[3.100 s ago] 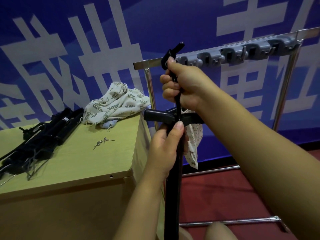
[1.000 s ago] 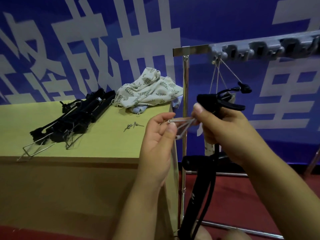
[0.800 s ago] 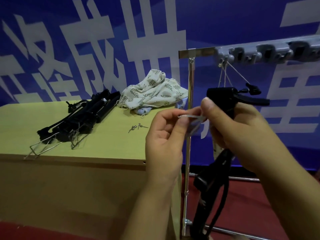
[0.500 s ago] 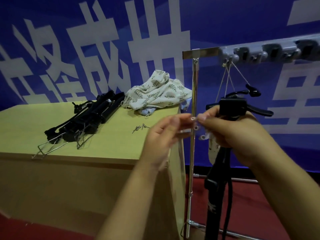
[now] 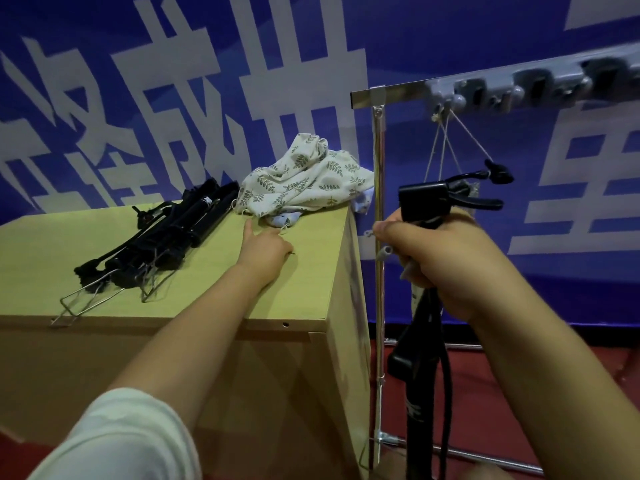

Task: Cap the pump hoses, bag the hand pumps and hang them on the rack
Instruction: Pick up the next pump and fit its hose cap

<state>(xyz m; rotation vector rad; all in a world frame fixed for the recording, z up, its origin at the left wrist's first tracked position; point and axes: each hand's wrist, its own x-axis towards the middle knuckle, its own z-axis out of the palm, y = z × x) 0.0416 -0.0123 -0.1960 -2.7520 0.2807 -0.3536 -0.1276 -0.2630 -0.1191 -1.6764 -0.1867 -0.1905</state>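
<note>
Your right hand grips the upright black hand pump just below its head, beside the rack post, with its hose hanging loose alongside the barrel. Your left hand reaches over the worktop, fingers curled down on a small metal piece near the heap of leaf-print cloth bags; I cannot tell whether you have it pinched yet.

Risks, as I judge them: that piece is tiny and close to the worktop edge, so a poor pinch could flick it to the floor. With only one hand on the pump, the hose may swing and the pump tilt against the post.

The bags lie crumpled and look empty. More pumps wait unbagged at the worktop's left.
</note>
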